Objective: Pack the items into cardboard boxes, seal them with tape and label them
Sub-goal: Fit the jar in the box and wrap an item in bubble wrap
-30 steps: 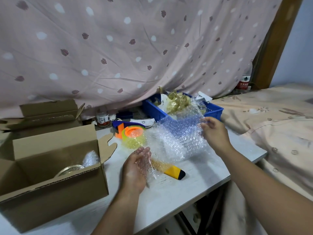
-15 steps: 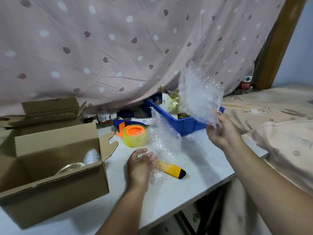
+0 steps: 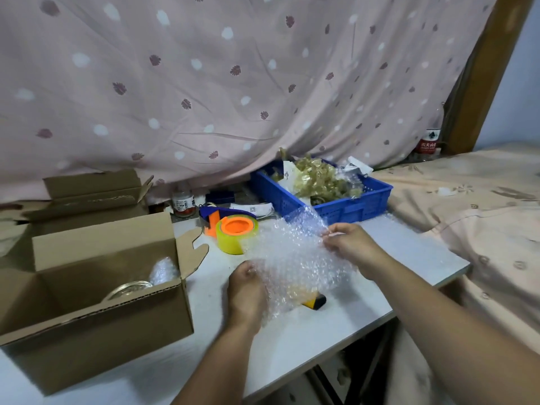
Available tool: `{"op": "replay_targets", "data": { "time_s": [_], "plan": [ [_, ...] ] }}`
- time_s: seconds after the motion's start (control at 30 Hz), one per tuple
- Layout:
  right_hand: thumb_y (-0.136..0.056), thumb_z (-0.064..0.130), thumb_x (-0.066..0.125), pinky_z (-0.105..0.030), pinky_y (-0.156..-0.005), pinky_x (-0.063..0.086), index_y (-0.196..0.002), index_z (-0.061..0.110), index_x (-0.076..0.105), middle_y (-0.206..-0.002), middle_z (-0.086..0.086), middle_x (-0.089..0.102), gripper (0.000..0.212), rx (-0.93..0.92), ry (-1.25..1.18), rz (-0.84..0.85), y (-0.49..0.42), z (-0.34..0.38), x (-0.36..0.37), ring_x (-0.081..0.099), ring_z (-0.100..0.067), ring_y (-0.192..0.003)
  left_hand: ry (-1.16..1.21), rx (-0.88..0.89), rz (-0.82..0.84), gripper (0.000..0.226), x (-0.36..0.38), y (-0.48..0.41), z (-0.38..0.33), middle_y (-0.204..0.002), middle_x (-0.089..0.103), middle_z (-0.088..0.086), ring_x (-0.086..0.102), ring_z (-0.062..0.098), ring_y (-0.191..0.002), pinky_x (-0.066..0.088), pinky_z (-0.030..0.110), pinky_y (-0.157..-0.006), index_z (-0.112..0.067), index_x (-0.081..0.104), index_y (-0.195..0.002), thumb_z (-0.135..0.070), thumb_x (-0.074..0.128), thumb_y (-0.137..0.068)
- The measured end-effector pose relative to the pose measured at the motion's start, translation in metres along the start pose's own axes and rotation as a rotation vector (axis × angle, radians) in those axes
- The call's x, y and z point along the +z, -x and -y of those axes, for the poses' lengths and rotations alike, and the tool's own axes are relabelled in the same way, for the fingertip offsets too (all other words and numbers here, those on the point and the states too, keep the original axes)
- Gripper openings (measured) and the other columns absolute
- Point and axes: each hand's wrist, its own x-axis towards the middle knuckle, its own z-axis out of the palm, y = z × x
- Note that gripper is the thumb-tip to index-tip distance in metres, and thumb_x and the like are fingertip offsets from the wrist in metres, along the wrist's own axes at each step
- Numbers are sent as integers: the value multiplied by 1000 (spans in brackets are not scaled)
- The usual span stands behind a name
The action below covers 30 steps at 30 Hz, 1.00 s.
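A sheet of clear bubble wrap is stretched over the white table between both hands. My left hand grips its near left edge. My right hand pinches its far right edge. An open cardboard box stands at the left, with a glass jar lid and a wad of bubble wrap inside. A yellow tape roll on an orange and blue dispenser sits just behind the sheet. A yellow and black utility knife lies partly under the wrap.
A blue plastic crate with crumpled yellowish wrappers stands at the back right. A second flattened cardboard box and a small bottle are at the back left. A patterned curtain hangs behind; a bed lies to the right of the table edge.
My right hand brought the bubble wrap down from in front of the curtain and spread it low over the table. My left hand closed on the sheet's near edge.
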Motion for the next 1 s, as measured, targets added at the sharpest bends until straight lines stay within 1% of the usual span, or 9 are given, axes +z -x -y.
{"op": "replay_targets", "data": {
  "time_s": [0.13, 0.27, 0.4, 0.5, 0.63, 0.73, 0.8, 0.9, 1.0],
  "plan": [
    [-90, 9, 59, -25, -64, 42, -81, 14, 66, -87, 0, 65, 13, 10, 125, -50, -6, -16, 4, 57, -14, -75, -45, 3, -9, 22, 1, -4, 4, -69, 61, 7, 55, 21, -67, 41, 33, -63, -11, 65, -72, -17, 45, -65],
    [-88, 19, 64, -33, -82, 49, -86, 15, 68, -94, -4, 69, 6, 60, 164, -107, -12, -30, 7, 63, -21, -89, -55, 6, -23, 23, 1, -7, 5, -72, 61, 2, 55, 20, -72, 43, 32, -72, -14, 60, -68, -27, 43, -76],
    [-85, 22, 67, -29, -74, 48, -91, 19, 65, -95, -3, 66, 6, 78, 201, -63, -13, -36, 13, 61, -19, -83, -40, -42, -25, 45, -1, -14, 13, -99, 72, 1, 66, 23, -97, 49, 45, -96, -21, 70, -97, -52, 42, -83],
    [-86, 15, 67, -23, -65, 46, -88, 19, 65, -90, -2, 65, 5, 90, 126, -41, -10, -34, 16, 59, -16, -74, -52, -66, 68, 74, -1, -8, 6, -125, 63, -2, 59, 19, -115, 43, 46, -103, -25, 58, -125, -80, 46, -76],
    [-86, 10, 67, -29, -73, 48, -81, 18, 66, -90, -6, 67, 9, 107, 37, -93, -9, -37, 17, 61, -21, -81, 7, -92, 153, 65, 3, 6, -12, -142, 42, 0, 43, 17, -128, 33, 30, -100, -23, 28, -148, -24, 59, -91],
    [-86, 5, 67, -30, -77, 49, -87, 13, 67, -92, -8, 67, 8, 107, -94, -144, -10, -42, 15, 61, -21, -81, 109, -72, 215, 54, 2, 6, -11, -120, 62, 7, 60, 22, -102, 47, 32, -84, -19, 43, -137, 6, 46, -90],
    [-85, 5, 67, -26, -69, 47, -98, 11, 67, -91, -6, 66, 14, 97, -207, -146, -7, -39, 12, 59, -17, -77, 82, -51, 194, 49, 2, 6, -12, -104, 70, 7, 66, 23, -90, 53, 31, -75, -13, 56, -123, 15, 39, -86],
    [-83, 11, 71, -30, -76, 48, -114, 23, 62, -106, -5, 66, 34, 107, -302, -59, -5, -34, 7, 62, -21, -94, 157, -77, 135, 47, -1, 6, -15, -100, 70, 7, 65, 24, -86, 51, 32, -73, -10, 61, -114, 16, 35, -85],
    [-80, 18, 75, -39, -79, 51, -123, 33, 46, -113, -7, 64, 55, 200, -307, 122, -2, -28, 5, 63, -25, -100, 340, -215, 119, 32, -8, 3, -18, -74, 70, 2, 63, 23, -68, 50, 30, -62, -13, 63, -95, 8, 41, -85]
  ]
}}
